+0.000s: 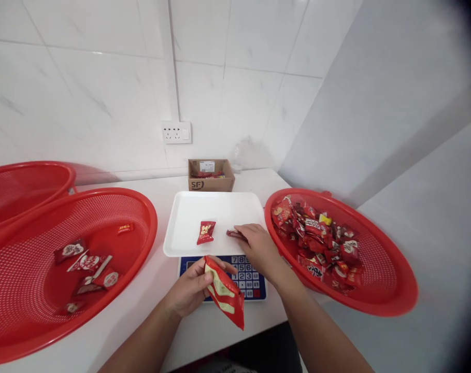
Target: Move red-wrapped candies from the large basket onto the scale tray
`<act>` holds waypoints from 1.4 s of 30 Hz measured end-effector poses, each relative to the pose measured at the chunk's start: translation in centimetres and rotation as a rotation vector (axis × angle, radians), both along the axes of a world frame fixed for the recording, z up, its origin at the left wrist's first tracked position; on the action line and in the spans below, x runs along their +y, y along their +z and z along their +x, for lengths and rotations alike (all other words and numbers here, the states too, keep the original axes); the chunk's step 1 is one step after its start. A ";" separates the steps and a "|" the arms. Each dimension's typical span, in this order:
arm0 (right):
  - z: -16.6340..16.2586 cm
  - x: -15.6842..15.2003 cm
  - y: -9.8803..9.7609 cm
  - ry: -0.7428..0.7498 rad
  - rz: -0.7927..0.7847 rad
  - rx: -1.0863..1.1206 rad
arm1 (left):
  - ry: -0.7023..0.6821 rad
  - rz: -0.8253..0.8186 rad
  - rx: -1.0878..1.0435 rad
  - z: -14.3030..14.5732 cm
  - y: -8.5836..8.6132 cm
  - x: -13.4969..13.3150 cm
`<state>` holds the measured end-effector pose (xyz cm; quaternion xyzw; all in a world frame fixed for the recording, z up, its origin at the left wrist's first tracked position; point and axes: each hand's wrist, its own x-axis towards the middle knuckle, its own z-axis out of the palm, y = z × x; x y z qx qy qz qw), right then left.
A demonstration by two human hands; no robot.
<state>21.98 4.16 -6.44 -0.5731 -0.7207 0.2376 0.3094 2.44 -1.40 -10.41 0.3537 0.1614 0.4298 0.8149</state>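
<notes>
My left hand (193, 286) is closed on the edge of a red and cream snack packet (224, 292), held tilted in front of the scale's keypad. Over the right part of the white tray (184, 207), my right hand (257, 246) grips a small dark red wrapped snack (236, 235) between thumb and fingers. Another red wrapped snack (206, 232) lies alone on the tray, left of my right hand. Beneath the tray is a blue digital scale (261, 290), its keypad partly covered by the packet and my left hand.
A red basket (390, 295) heaped with wrapped snacks (316, 228) stands on the right. To the left, a red basket (144, 217) holds several packets (89, 262), with another red basket (29, 168) behind it. At the back sits a small cardboard box (212, 185) below a wall socket (176, 132).
</notes>
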 end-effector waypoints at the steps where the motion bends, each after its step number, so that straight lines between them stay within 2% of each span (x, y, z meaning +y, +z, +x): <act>1: -0.1 -0.1 0.2 -0.008 -0.003 0.009 | 0.004 -0.003 0.000 0.0 0.0 0.0; 4: -0.3 -0.8 1.1 -0.013 -0.047 0.086 | 0.009 -0.009 -0.005 0.1 0.2 0.0; 8: -0.3 -2.1 2.1 0.081 -0.162 0.253 | 0.009 -0.013 -0.011 0.1 0.6 0.0; 12: -0.4 -3.2 2.7 0.280 -0.390 0.532 | 0.022 -0.026 -0.003 0.1 0.5 -0.1; 15: -0.7 -3.8 2.9 0.435 -0.488 0.590 | 0.019 -0.034 0.006 0.1 0.3 -0.1; 17: -0.9 -3.7 2.9 0.402 -0.438 0.536 | 0.020 -0.038 0.011 0.2 0.3 -0.1; 22: -0.9 -2.5 1.9 0.078 -0.292 0.410 | 0.034 -0.047 0.009 0.3 0.6 -0.1; 26: -0.2 -2.5 1.5 -0.070 -0.189 0.238 | 0.077 -0.063 0.009 0.5 0.7 -0.1; 28: 0.1 -3.3 1.8 -0.054 -0.184 0.283 | 0.133 -0.056 0.016 0.8 0.6 -0.1; 31: 0.2 -4.8 2.3 0.142 -0.331 0.446 | 0.237 -0.003 0.071 1.1 0.6 0.0; 33: 0.0 -5.7 2.5 0.239 -0.361 0.449 | 0.281 0.061 0.132 1.3 0.5 0.0; 35: -0.2 -6.3 2.4 0.214 -0.283 0.363 | 0.295 0.113 0.180 1.5 0.4 0.0; 37: -0.3 -6.5 2.0 0.144 -0.122 0.283 | 0.287 0.132 0.203 1.5 0.3 0.0; 42: 0.1 -6.8 1.7 0.248 0.546 0.166 | 0.200 0.120 0.166 1.1 -0.1 -0.4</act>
